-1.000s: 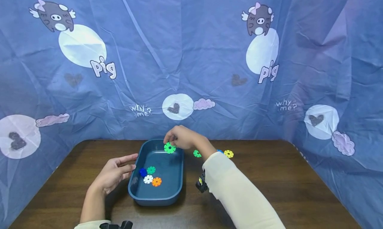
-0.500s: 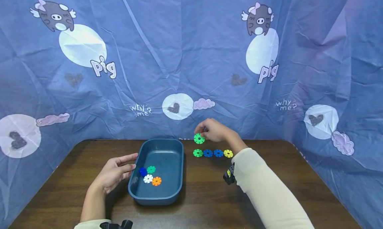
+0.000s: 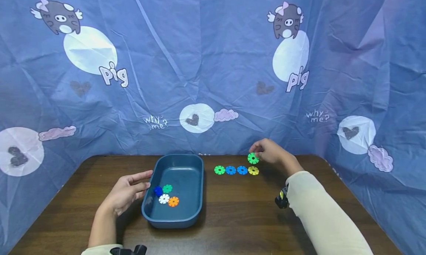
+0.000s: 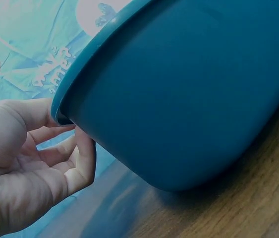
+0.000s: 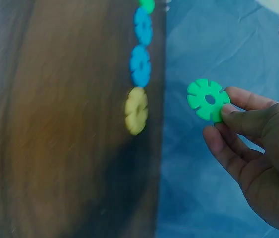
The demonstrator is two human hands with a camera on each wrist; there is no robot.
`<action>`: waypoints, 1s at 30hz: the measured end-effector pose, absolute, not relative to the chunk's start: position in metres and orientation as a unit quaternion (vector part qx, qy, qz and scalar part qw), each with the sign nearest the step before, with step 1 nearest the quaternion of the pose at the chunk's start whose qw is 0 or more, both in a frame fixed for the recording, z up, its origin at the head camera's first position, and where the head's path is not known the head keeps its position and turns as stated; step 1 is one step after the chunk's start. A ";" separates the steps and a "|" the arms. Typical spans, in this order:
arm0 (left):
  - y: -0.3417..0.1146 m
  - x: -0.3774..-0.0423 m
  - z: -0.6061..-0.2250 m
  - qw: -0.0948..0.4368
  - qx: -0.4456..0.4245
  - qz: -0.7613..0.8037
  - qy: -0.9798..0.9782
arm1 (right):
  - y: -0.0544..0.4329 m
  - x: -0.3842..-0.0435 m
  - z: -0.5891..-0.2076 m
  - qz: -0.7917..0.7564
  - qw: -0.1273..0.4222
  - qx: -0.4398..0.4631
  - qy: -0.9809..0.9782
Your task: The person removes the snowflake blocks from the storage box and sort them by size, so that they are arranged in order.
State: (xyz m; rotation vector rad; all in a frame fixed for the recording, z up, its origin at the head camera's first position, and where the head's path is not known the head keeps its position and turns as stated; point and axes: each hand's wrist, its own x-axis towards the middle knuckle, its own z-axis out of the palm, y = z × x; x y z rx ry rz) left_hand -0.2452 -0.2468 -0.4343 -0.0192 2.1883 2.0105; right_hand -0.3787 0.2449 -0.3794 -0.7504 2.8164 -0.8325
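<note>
My right hand [image 3: 271, 151] pinches a bright green snowflake disc [image 5: 204, 100] between thumb and fingers. It holds the disc up behind the far end of a row on the wooden table. That row runs from a green disc [image 3: 219, 170] through two blue discs [image 3: 230, 170] to a yellow disc [image 5: 137, 111] nearest my right hand. My left hand [image 3: 124, 194] touches the left side of a blue tray [image 3: 202, 188], its fingertips right at the rim in the left wrist view. Inside the tray lie a dark blue disc [image 3: 158, 191], a teal-green disc [image 3: 167, 188], a white disc [image 3: 164, 198] and an orange disc [image 3: 173, 201].
The brown wooden table [image 3: 239, 218] carries the tray left of its middle. A blue patterned cloth [image 3: 213, 62] hangs right behind the table's far edge.
My right hand has carried the green disc from over the tray's far end to the right, past the row, to behind the yellow disc. The left hand and tray have stayed put.
</note>
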 end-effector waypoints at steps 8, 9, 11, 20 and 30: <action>-0.248 -0.246 -0.434 0.082 -0.002 0.674 0.734 | 0.278 -0.377 -0.411 -0.339 0.058 -0.188 0.920; -0.248 -0.246 -0.434 0.082 -0.005 0.675 0.733 | 0.281 -0.377 -0.415 -0.344 0.059 -0.184 0.919; -0.248 -0.246 -0.435 0.083 -0.003 0.677 0.732 | 0.286 -0.376 -0.422 -0.357 0.062 -0.176 0.915; -0.247 -0.246 -0.437 0.085 0.002 0.679 0.729 | 0.301 -0.369 -0.449 -0.431 0.068 -0.113 0.893; -0.248 -0.246 -0.435 0.086 -0.004 0.675 0.733 | 0.305 -0.366 -0.450 -0.451 0.092 -0.087 0.883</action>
